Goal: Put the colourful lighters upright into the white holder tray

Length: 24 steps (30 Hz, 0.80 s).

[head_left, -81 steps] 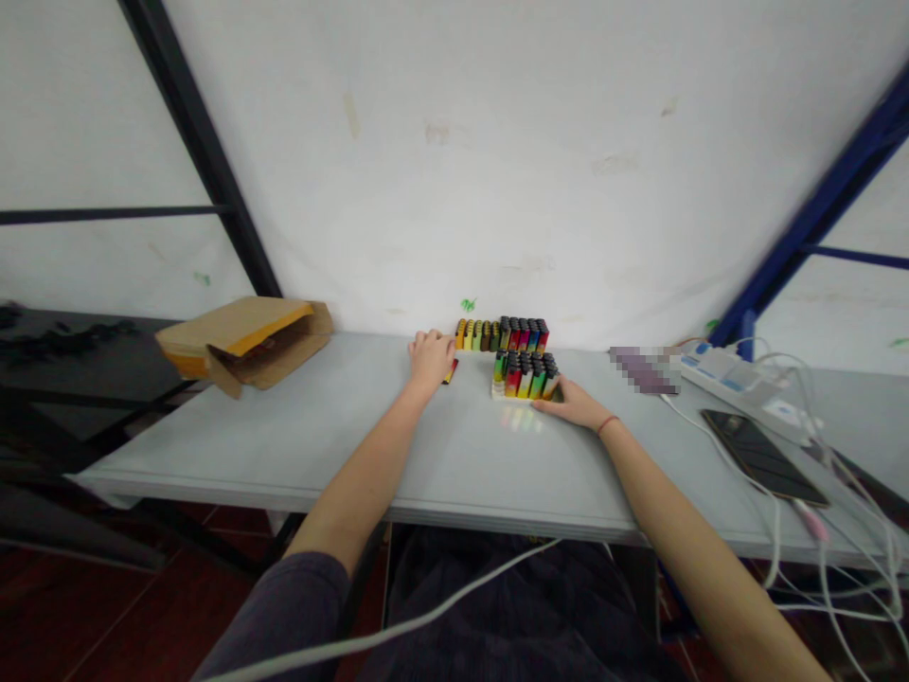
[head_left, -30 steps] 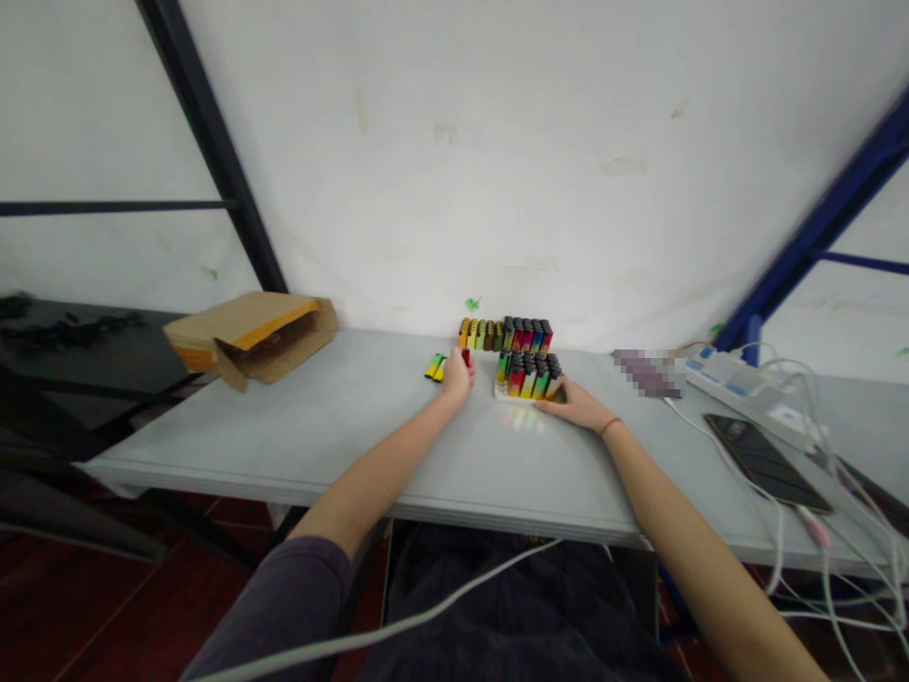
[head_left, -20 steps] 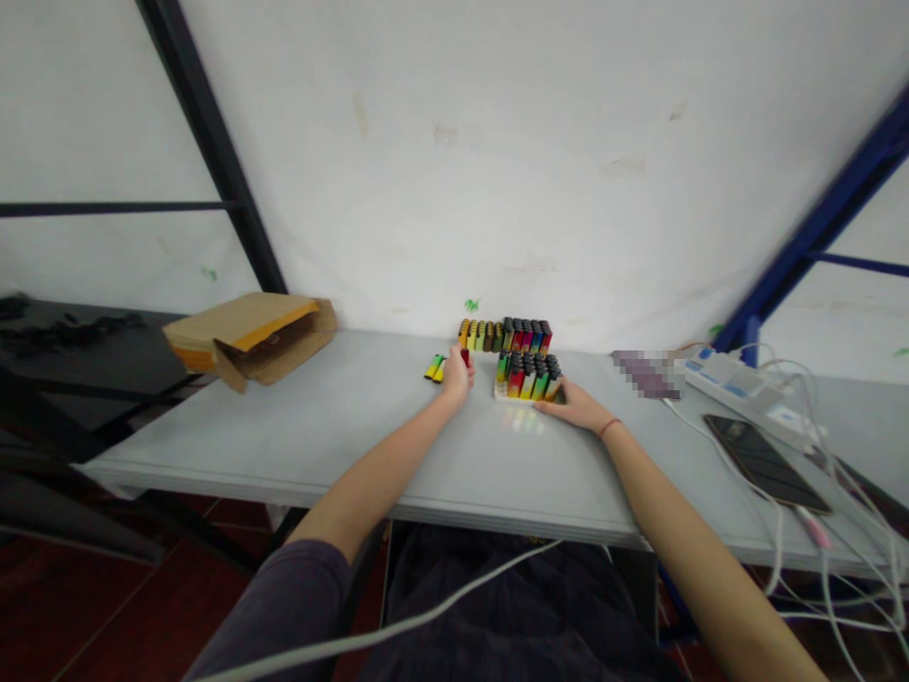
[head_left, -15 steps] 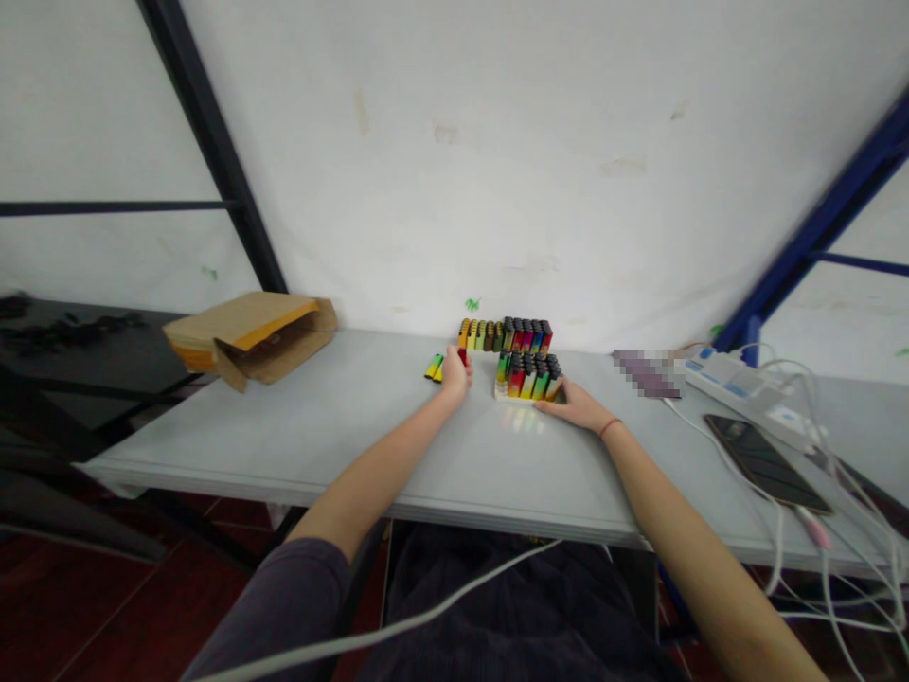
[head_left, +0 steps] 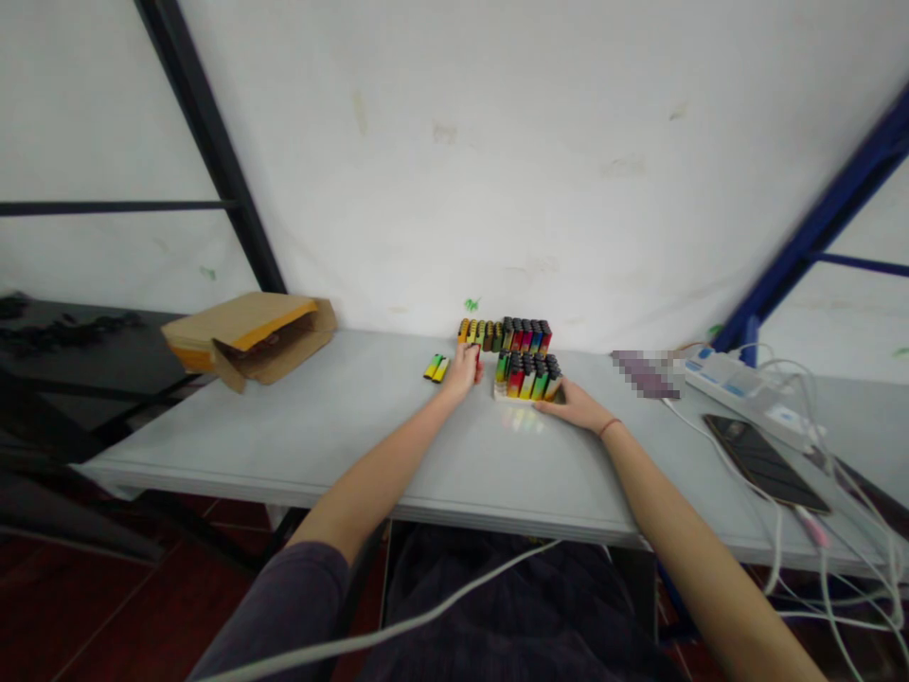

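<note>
My left hand (head_left: 463,371) is closed on a red lighter (head_left: 477,352) with a dark top, just left of the front tray. The front tray (head_left: 517,399) is white and holds several upright lighters in mixed colours, with unfilled slots at its left end. My right hand (head_left: 579,405) grips the right front corner of this tray with thumb and fingers. Behind it stands a row of upright lighters (head_left: 526,336), yellow and olive at the left, mostly red at the right. Two yellow-green lighters (head_left: 436,367) lie on the table left of my left hand.
An open cardboard box (head_left: 248,333) lies on the grey table (head_left: 298,417) at the left. A power strip (head_left: 745,393) with white cables, a phone (head_left: 765,462) and a partly pixelated purple object (head_left: 646,375) are at the right. A white cable crosses in front of my lap.
My left hand has moved right with the red lighter, closer to the front tray, uncovering more of the two lying lighters. My right hand has stayed on the tray.
</note>
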Motion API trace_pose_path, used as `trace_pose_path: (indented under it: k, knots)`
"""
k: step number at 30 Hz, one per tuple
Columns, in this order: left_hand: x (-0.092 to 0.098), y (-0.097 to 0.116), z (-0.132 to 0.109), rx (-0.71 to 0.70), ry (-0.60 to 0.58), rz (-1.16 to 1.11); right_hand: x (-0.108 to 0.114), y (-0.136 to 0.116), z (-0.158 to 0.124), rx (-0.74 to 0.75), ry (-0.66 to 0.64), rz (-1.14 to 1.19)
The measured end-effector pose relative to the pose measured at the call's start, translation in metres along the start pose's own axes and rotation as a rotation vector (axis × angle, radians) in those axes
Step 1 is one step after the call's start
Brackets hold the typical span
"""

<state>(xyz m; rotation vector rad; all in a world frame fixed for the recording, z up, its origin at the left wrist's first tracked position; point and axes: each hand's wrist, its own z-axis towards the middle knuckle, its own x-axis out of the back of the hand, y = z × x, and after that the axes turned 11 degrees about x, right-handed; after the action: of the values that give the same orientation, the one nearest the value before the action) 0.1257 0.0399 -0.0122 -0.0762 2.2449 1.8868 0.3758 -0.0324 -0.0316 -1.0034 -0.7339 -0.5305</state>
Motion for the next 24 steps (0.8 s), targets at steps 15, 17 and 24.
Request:
trace_pose_path:
  k: [15,17,24]
  knots:
    - [-0.001,0.002,-0.014,-0.419,-0.090,0.405,0.000,-0.001,0.000,0.000,-0.019,0.007]
    - [-0.003,0.003,-0.017,-0.388,-0.111,0.384,0.001,-0.001,-0.001,-0.001,-0.021,0.010]
    - [-0.004,0.004,-0.020,-0.346,-0.128,0.385,0.000,-0.001,-0.001,-0.001,-0.002,0.023]
